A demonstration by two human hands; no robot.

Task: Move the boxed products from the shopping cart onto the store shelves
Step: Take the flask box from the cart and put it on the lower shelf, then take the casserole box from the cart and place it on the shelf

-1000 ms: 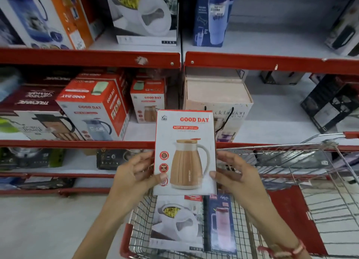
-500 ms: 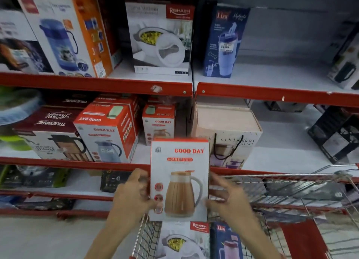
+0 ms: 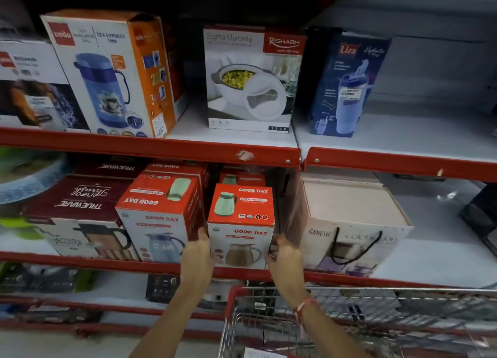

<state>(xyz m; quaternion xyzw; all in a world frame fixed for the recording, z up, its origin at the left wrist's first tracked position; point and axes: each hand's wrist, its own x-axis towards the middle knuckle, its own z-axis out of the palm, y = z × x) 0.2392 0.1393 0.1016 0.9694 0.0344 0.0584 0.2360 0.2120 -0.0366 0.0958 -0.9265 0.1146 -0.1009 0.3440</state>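
Note:
A red and white Good Day flask box (image 3: 240,224) stands upright at the front of the middle shelf (image 3: 403,279), between a larger Good Day box (image 3: 161,218) and a pale carton with black cord handles (image 3: 349,231). My left hand (image 3: 197,255) presses its left side and my right hand (image 3: 285,258) grips its right side. Another Good Day box (image 3: 243,177) sits behind it. The wire shopping cart (image 3: 349,317) is below my arms at the bottom right; its contents are mostly out of view.
The upper shelf holds a Cello flask box (image 3: 107,72), a Rishabh casserole box (image 3: 250,80) and a blue Liza tumbler box (image 3: 347,86). Maroon Trueware boxes (image 3: 78,210) stand at the left. Bare shelf space lies to the right on both levels.
Both hands carried the Good Day box from above the cart forward onto the middle shelf, in front of the smaller Good Day box. My view has tilted up and closer to the shelves.

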